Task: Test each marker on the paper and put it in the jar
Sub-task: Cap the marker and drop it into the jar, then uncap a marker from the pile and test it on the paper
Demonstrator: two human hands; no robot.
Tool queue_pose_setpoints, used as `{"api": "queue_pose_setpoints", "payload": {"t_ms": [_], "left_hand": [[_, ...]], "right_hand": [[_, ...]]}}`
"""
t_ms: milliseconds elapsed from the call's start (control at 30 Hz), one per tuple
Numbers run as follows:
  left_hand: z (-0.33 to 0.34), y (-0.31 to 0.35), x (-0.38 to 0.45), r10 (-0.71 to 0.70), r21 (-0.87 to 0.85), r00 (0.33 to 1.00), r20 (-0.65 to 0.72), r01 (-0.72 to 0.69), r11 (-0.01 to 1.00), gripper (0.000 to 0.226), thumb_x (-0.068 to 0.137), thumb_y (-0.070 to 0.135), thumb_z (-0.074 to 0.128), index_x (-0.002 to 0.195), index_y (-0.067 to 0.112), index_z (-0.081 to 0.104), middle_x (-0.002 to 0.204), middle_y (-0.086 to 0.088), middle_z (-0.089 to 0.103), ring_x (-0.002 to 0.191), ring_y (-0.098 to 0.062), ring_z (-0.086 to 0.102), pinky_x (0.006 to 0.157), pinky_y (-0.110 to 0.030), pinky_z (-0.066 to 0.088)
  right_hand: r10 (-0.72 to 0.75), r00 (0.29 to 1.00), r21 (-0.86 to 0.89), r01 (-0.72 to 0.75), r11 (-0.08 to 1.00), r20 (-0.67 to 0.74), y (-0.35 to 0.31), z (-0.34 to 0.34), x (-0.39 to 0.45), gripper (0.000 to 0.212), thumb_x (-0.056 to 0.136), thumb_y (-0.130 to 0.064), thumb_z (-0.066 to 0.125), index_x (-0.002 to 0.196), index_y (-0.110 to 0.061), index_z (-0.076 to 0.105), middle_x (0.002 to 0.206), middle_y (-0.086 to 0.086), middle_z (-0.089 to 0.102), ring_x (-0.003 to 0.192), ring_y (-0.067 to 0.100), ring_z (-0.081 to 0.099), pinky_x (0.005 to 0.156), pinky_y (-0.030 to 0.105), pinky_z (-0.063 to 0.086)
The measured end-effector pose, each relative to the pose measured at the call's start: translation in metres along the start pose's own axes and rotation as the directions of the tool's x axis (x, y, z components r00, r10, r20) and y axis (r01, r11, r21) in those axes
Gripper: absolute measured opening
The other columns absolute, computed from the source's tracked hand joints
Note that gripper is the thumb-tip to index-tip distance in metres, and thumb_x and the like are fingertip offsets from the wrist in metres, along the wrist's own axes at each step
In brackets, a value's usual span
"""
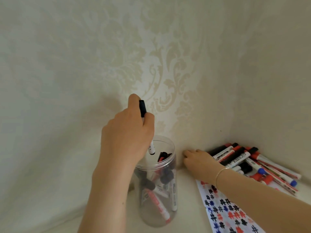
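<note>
Fingers (146, 121) of the left hand (127, 132) were curled around a marker (152, 147), gripping it by its upper half. Its black cap end (142, 107) stuck up past the fingers, and its other end pointed down. The marker stood almost upright, tipped only a little. Right below the fingers was the open mouth of the clear jar (157, 180). The low end of the marker was already inside the rim. So the way to go looked like straight down. I think the hand only needed to let go, and the marker would drop in with the others.

Many markers lay inside the jar, some leaning, some flat at the bottom.

The right hand (198, 161) was off to the right of the jar, low on the worktop (185, 207). Its fingers reached out flat beside a pile of markers (249, 163) in the corner. They held nothing that I could see. That hand was much nearer to the pile, so it would likely pick the next one.

Under the right arm lay the paper (223, 214), full of black, red and blue test marks.
</note>
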State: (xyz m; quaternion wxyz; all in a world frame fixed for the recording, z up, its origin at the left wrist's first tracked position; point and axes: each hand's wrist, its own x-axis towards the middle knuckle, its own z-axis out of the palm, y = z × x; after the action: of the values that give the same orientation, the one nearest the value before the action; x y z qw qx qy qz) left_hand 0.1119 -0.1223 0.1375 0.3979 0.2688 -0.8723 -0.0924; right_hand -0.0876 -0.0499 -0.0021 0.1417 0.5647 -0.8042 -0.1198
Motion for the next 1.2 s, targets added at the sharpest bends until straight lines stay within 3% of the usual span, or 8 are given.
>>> {"api": "queue_pose_setpoints", "payload": {"t_ms": [200,300,433,567,800,1000,1100,1200], "left_hand": [[0.016,-0.008,0.005,-0.065,0.101,0.966,0.25,0.041,0.994,0.012,0.095,0.032,0.042,0.099,0.022,0.048,0.084,0.001,0.062,0.076,-0.023,0.057,0.066,-0.035,0.046],[0.021,-0.007,0.003,-0.068,0.12,0.94,0.335,0.029,0.992,0.021,0.096,0.033,0.041,0.097,0.019,0.057,0.086,-0.002,0.063,0.079,-0.023,0.059,0.07,-0.035,0.049],[0.027,-0.004,-0.003,-0.108,0.21,0.875,0.472,0.007,0.978,0.016,0.089,0.019,0.048,0.077,0.01,0.055,0.068,-0.004,0.053,0.059,-0.018,0.049,0.048,-0.027,0.032],[0.032,-0.003,-0.001,-0.161,0.24,0.864,0.477,0.048,0.97,0.015,0.085,0.021,0.049,0.087,0.017,0.064,0.076,-0.002,0.058,0.065,-0.018,0.054,0.054,-0.026,0.038],[0.029,0.001,-0.002,-0.227,0.404,0.836,0.499,0.006,0.915,0.023,0.097,0.028,0.035,0.093,0.015,0.053,0.08,0.001,0.049,0.08,-0.02,0.052,0.07,-0.029,0.036],[0.011,0.031,-0.008,0.171,0.018,0.974,0.148,-0.175,0.984,0.031,0.098,0.046,0.039,0.111,0.028,0.061,0.099,0.01,0.067,0.085,-0.01,0.064,0.078,-0.028,0.052],[0.029,0.048,-0.017,0.244,0.026,0.934,0.262,-0.26,0.965,0.049,0.094,0.055,0.042,0.131,0.024,0.046,0.118,0.007,0.058,0.099,-0.012,0.061,0.079,-0.026,0.047],[0.051,0.057,-0.023,0.249,-0.027,0.898,0.363,-0.257,0.966,0.032,0.1,0.041,0.039,0.114,0.016,0.051,0.098,0.0,0.062,0.083,-0.017,0.064,0.073,-0.033,0.053]], "right_hand": [[0.265,0.919,0.483,-0.097,0.87,-0.292,0.011,-0.041,-0.005,0.009,0.092,-0.023,0.046,0.095,-0.016,0.04,0.082,0.0,0.056,0.07,0.025,0.058,0.061,0.033,0.045],[0.457,0.775,0.737,0.016,0.676,-0.436,0.015,-0.063,-0.013,0.01,0.095,-0.022,0.048,0.095,-0.019,0.039,0.066,0.0,0.066,0.05,0.014,0.056,0.05,0.032,0.045],[0.724,0.581,0.927,0.186,0.326,-0.372,0.024,-0.086,-0.021,0.01,0.098,-0.025,0.048,0.1,-0.021,0.039,0.078,0.006,0.068,0.065,0.019,0.066,0.055,0.034,0.055],[0.767,0.613,0.967,0.251,0.038,-0.189,0.015,-0.096,-0.028,0.011,0.098,-0.022,0.049,0.093,-0.025,0.04,0.086,0.013,0.069,0.072,0.022,0.069,0.048,0.024,0.054],[0.723,0.677,0.981,0.193,0.011,-0.141,0.0,-0.101,-0.031,0.011,0.098,-0.02,0.049,0.104,-0.017,0.041,0.089,0.011,0.069,0.069,0.02,0.069,0.047,0.024,0.054],[0.806,0.579,0.968,0.249,-0.033,-0.121,0.004,-0.111,-0.041,0.013,0.096,-0.022,0.053,0.104,-0.014,0.045,0.081,0.016,0.069,0.066,0.026,0.068,0.046,0.025,0.052],[0.852,0.524,0.928,0.317,-0.195,0.0,0.008,-0.116,-0.044,0.014,0.096,-0.023,0.053,0.104,-0.012,0.049,0.074,0.011,0.068,0.057,0.018,0.064,0.047,0.025,0.051],[0.823,0.545,0.845,0.356,-0.399,0.159,0.01,-0.117,-0.049,0.014,0.093,-0.026,0.058,0.097,-0.014,0.052,0.069,0.004,0.063,0.057,0.013,0.059,0.052,0.026,0.049]]}}
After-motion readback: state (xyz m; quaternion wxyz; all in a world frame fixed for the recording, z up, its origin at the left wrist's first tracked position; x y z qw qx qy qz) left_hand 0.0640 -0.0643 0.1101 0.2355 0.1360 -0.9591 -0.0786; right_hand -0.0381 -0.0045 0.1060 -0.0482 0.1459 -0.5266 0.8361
